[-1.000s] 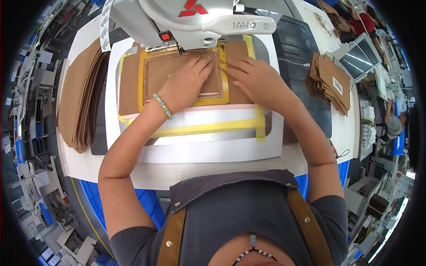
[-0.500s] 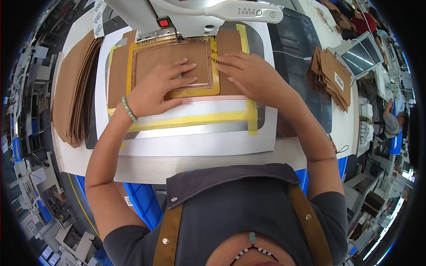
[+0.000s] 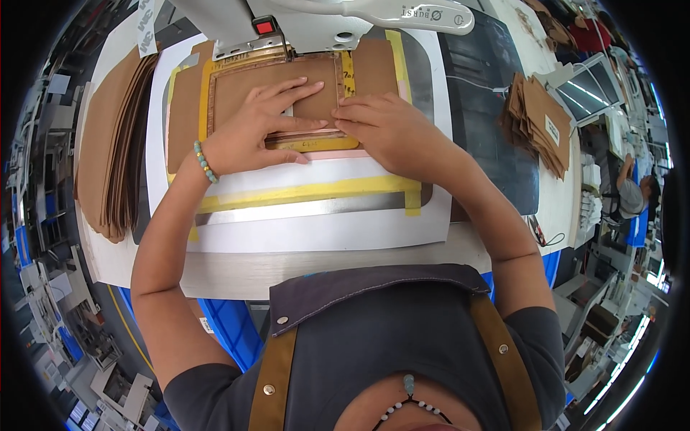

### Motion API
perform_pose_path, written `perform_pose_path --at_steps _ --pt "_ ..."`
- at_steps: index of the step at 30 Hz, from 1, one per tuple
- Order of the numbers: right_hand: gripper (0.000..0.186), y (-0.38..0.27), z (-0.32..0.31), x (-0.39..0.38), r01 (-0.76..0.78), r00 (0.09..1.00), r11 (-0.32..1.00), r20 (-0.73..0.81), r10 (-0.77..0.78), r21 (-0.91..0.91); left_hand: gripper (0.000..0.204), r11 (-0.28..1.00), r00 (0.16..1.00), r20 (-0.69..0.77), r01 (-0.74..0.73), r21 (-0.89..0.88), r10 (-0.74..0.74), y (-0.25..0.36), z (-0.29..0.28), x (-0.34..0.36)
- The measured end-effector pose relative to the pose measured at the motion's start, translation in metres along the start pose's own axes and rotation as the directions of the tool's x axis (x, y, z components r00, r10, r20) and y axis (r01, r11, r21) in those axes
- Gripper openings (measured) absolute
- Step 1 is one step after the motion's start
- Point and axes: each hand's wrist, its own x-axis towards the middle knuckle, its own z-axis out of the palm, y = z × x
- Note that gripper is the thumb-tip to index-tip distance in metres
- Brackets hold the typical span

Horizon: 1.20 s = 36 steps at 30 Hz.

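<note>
A brown sheet-like panel (image 3: 269, 82) lies inside a rectangular yellow-edged template frame (image 3: 309, 145) beneath a white machine head (image 3: 302, 29). My left hand (image 3: 266, 126) rests open on the panel and the frame's lower left part, fingers spread and pointing right. A small pale patch shows between its fingers. My right hand (image 3: 392, 133) lies across the frame's right side, with outstretched fingers close together and tips at the inner edge. Nothing held shows in either hand. Part of the frame's lower right is covered by the right hand.
A tall stack of brown pieces (image 3: 111, 154) stands at left. More brown pieces (image 3: 535, 126) lie at right, near a tilted screen (image 3: 593, 90). A white sheet with yellow tape (image 3: 309, 192) borders the frame. Small red-handled snippers (image 3: 535, 231) lie by the right forearm.
My right hand has moved left, its fingertips passing over the frame's right bar to its inner edge. My left hand's fingers have spread wider. The view has shifted slightly.
</note>
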Motion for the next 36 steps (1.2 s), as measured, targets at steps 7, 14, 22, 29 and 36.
perform_pose_path --at_steps 7,14,22,29,36 --pt "0.028 0.042 -0.009 -0.025 -0.302 0.893 0.939 -0.294 0.340 0.165 0.057 0.999 1.000 0.001 0.001 -0.048 -0.001 -0.001 -0.003 0.005" --pt "0.024 0.053 -0.004 -0.025 -0.334 0.800 0.882 -0.395 0.451 0.332 0.056 0.997 1.000 0.008 0.019 -0.071 -0.018 0.001 -0.007 0.005" --pt "0.021 0.058 -0.001 -0.026 -0.379 0.775 0.889 -0.437 0.456 0.256 0.054 0.998 1.000 -0.009 0.008 -0.064 -0.009 -0.001 -0.008 0.005" --pt "0.020 0.062 0.001 -0.029 -0.394 0.754 0.883 -0.460 0.468 0.254 0.052 0.998 1.000 -0.009 0.012 -0.063 -0.013 -0.005 -0.008 0.009" --pt "0.020 0.061 -0.002 -0.028 -0.390 0.757 0.887 -0.462 0.461 0.246 0.052 1.000 0.998 -0.054 -0.006 -0.007 0.006 -0.014 -0.006 0.015"
